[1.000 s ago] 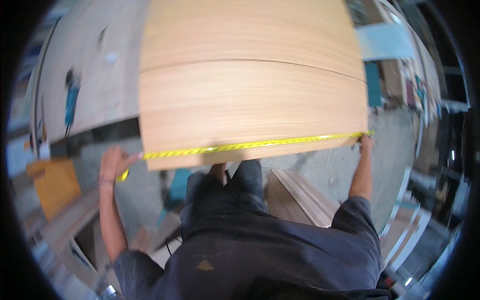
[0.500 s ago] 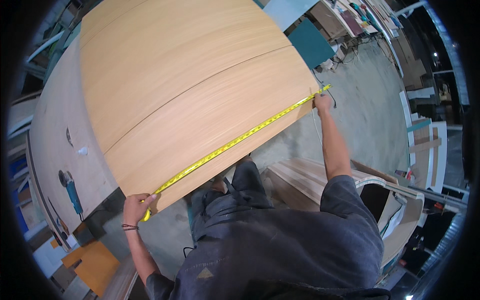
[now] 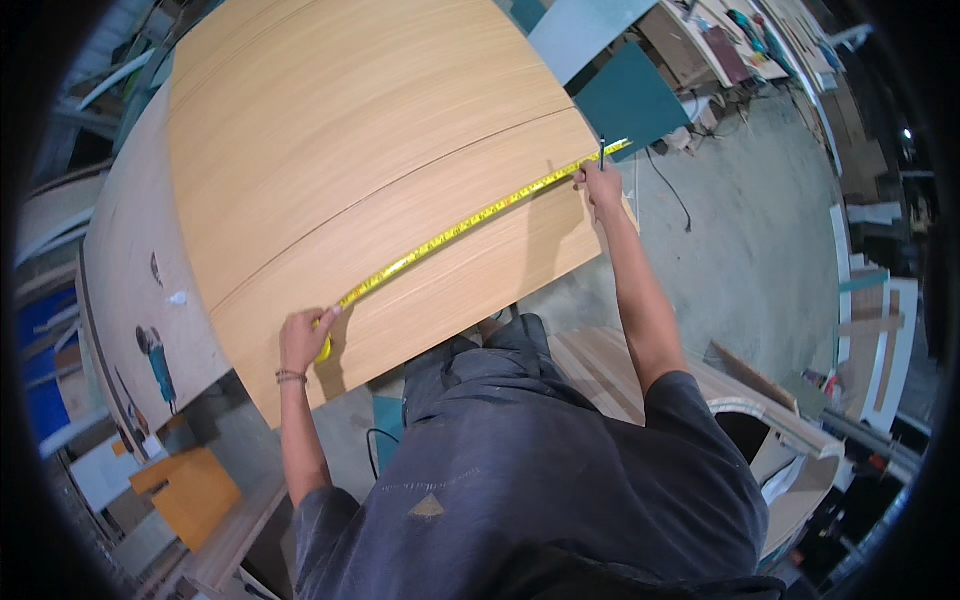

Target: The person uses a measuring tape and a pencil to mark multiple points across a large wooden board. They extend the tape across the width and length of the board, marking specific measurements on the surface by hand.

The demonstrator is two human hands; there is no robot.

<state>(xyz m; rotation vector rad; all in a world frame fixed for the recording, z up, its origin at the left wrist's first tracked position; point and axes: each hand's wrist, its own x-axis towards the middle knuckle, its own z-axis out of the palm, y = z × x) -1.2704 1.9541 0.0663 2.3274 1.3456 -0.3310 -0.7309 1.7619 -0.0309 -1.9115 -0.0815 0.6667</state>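
A workshop's concrete floor (image 3: pixel 760 250) lay open beyond the grained wooden board (image 3: pixel 400 170) (pale, smooth); the left hand (image 3: pixel 303 340) pinched the yellow tape measure (image 3: pixel 450 235) near the board's front edge, and the right hand (image 3: pixel 602 188) gripped a pencil (image 3: pixel 602 152) at its right edge.

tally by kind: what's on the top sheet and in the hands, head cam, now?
Wood veneer sheets: 2, split by a dark seam
Yellow tape measure: 1, pinned by the left hand
Dark pencil: 1, in the right hand
Total: 4

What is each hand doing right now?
Left hand: closed on the tape measure.
Right hand: holding a pencil, pressing the tape to the wood sheet.
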